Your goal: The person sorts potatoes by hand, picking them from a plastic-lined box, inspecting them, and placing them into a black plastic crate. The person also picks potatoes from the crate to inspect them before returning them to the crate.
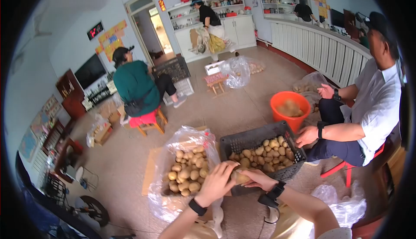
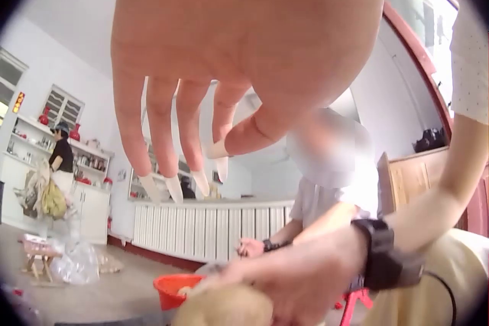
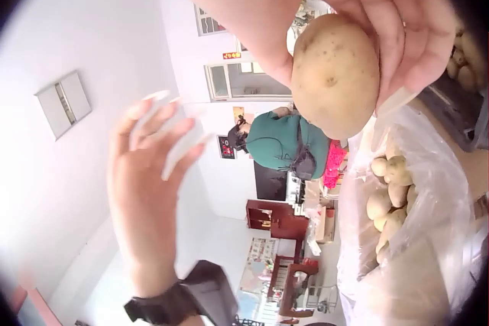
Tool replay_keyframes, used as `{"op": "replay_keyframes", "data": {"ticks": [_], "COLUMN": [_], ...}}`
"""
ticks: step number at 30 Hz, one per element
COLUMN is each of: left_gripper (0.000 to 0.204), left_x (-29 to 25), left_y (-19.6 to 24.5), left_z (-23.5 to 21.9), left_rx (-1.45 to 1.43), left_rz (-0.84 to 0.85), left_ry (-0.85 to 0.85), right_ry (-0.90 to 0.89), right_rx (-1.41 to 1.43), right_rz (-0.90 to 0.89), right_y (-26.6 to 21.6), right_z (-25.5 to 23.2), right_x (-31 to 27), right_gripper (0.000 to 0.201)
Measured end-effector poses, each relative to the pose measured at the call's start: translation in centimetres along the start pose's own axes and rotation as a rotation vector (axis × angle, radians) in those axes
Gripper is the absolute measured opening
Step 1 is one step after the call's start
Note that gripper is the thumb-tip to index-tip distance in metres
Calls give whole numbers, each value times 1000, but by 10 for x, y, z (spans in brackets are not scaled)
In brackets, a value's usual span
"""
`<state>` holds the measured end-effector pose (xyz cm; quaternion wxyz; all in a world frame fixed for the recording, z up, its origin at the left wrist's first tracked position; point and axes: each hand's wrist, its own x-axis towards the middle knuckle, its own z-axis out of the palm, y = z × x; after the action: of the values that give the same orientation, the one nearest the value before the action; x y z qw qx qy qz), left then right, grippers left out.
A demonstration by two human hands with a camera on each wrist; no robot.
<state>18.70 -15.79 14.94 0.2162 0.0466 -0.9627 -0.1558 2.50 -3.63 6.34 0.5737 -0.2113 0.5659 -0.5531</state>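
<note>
My right hand (image 1: 259, 180) grips a large tan potato (image 3: 335, 74), thumb on one side and fingers curled round the other. Beside it, my left hand (image 1: 216, 182) is spread with fingers loosely bent, holding nothing; in the left wrist view its fingertips (image 2: 173, 188) look white. Below both hands are a clear plastic bag (image 1: 157, 198) filled with potatoes (image 1: 187, 174), on the left, and a dark plastic crate (image 1: 236, 141) with more potatoes (image 1: 271, 152) in it, on the right. The held potato overlaps the crate's near edge in the head view.
A seated person (image 1: 372, 96) on the right has one hand at the crate's edge. Behind it stands an orange bucket (image 1: 277, 113) with potatoes. Another person (image 1: 138, 85) sits on a wooden stool at left; a third (image 1: 210, 22) stands at the back. Cardboard (image 1: 151, 165) lies under the bag.
</note>
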Motion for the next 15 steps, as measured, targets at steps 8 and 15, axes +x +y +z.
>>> {"op": "replay_keyframes", "data": {"ticks": [8,15], "left_gripper": [68,79], "left_x": [-18,-19], "left_y": [-29,-21], "left_z": [31,44], "left_rx": [-124,-344], "left_rz": [-150,-145], "left_ry": [-66,-96], "right_ry": [-61,-101], "right_rx": [-11,-118], "right_rz": [4,-49], "right_y": [-2,-3], "right_z": [-1,5], "right_x": [-9,-18], "right_gripper": [53,51]}}
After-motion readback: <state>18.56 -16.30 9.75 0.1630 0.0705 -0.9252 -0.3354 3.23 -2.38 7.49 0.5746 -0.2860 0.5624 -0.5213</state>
